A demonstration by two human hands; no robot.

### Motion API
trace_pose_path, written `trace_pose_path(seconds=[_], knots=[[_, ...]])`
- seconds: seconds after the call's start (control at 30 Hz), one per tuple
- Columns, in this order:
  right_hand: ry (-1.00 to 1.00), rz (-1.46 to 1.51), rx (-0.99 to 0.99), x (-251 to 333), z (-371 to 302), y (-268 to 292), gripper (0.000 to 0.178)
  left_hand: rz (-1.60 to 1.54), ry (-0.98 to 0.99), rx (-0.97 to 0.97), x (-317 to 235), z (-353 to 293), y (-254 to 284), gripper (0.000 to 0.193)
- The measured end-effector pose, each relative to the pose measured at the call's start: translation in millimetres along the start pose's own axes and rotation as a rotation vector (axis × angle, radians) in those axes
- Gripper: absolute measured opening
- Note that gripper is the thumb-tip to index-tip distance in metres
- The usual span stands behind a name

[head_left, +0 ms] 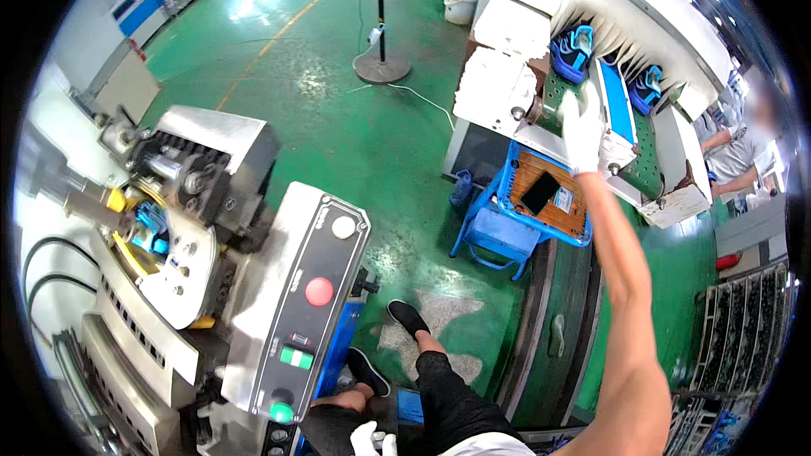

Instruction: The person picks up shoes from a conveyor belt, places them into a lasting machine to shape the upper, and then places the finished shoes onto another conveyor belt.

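Note:
My right hand (pixel 581 131), in a white glove, reaches out at the far right to the mouth of a bench-like machine with a perforated green bed (pixel 646 152). Its thumb and fingers look apart, slightly blurred, and nothing shows plainly between them. Just beyond it lies a blue-and-black shoe-like piece (pixel 573 52), and a second blue piece (pixel 646 90) sits farther right, past a blue-topped divider (pixel 617 101). My left hand (pixel 372 439), also gloved in white, is low at the bottom edge near my lap. Its visible fingers are apart, holding nothing I can see.
At left stands a machine with a control panel (pixel 317 287) and a metal clamp assembly (pixel 182 266). A blue stool (pixel 498 236) and a wooden-topped tray (pixel 549 194) bearing a phone (pixel 541 192) stand below the bench. Beyond are a fan base (pixel 382 69) and another person (pixel 743 148).

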State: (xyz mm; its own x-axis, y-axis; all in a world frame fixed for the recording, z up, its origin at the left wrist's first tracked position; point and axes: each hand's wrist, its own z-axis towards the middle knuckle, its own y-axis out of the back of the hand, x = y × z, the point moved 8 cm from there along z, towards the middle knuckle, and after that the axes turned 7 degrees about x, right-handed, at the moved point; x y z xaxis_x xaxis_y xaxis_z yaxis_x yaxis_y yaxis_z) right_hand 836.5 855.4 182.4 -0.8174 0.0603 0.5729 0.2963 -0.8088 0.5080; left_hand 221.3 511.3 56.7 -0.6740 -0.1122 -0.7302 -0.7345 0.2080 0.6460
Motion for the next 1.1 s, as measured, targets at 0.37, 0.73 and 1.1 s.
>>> trace_pose_path(seconds=[0.37,0.73,1.1], knots=[[-0.347,0.887,1.438,340,-537,-9,0.059,-0.081,0.461,-0.473,142,-199,102,0.031],[0.372,0.714,1.918,445,-622,18,0.058,0.048,2.08,-1.433,101,-785,-248,0.04],[1.385,0.227,1.77,517,-653,-7,0.056,-0.507,2.486,-1.891,73,-883,-400,0.082]])
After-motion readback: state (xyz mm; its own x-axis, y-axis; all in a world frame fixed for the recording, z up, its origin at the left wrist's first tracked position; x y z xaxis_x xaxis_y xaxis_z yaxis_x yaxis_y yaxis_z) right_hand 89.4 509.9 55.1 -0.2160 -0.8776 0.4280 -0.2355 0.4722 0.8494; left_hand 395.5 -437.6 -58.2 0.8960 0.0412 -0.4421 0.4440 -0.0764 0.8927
